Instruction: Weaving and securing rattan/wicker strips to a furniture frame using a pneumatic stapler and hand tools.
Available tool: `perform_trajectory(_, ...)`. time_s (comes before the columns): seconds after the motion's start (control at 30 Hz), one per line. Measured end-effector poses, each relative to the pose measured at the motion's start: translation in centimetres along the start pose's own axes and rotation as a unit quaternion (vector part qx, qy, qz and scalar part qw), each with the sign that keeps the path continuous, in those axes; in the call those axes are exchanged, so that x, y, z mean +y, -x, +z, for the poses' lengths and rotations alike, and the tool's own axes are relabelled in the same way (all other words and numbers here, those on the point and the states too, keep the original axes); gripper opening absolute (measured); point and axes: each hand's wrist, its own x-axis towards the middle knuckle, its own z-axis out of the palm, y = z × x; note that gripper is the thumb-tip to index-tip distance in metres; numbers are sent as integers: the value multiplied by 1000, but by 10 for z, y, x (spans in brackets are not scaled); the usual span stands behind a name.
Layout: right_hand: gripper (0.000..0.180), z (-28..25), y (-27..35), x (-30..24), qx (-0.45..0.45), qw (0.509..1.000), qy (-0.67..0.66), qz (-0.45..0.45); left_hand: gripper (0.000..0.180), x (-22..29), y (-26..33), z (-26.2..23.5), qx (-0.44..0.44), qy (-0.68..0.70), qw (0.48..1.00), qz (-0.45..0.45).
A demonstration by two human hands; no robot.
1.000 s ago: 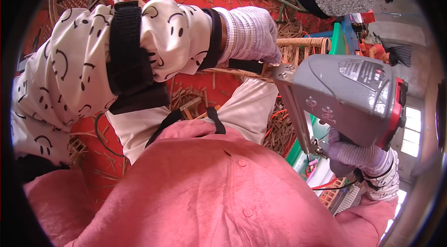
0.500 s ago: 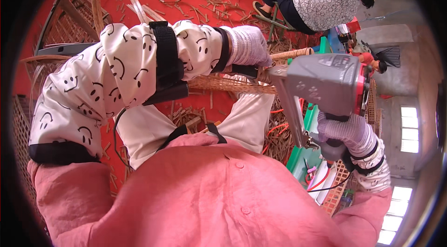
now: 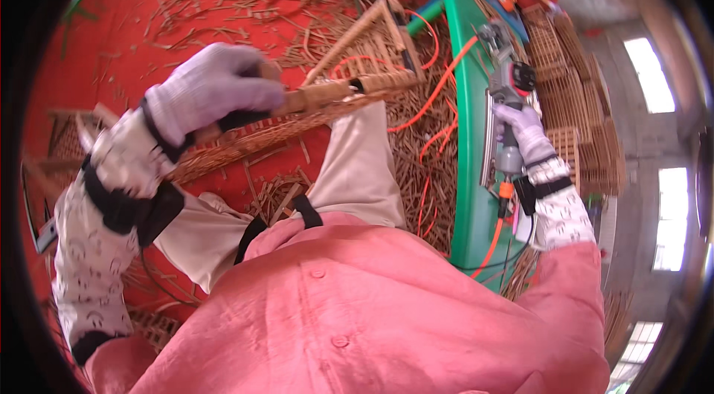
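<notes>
Left hand [image 3: 212,93] blurred at woven frame [image 3: 309,106], grip unclear, right hand [image 3: 524,128] around partly covered tool [image 3: 508,83]

Right grip [image 3: 525,128] holds grey tool [image 3: 510,83].

Tan frame [image 3: 318,99], green tabletop [image 3: 470,171]

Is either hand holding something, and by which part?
Right hand: the grey power tool, by its handle. Left hand: at the wrapped rail of the woven frame; blur hides whether it grips.
</notes>
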Motion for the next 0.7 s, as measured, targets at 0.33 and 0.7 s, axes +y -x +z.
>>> perform_trajectory(0.33, 51, -65, -139, 121, 139, 930, 300, 163, 43, -6, 7, 3, -11, -26, 999, -37)
perform_trajectory(0.7, 42, -187, -7, 264, 130, 925, 357, -3, 53, -40, 12, -18, -24, 27, 999, -2)
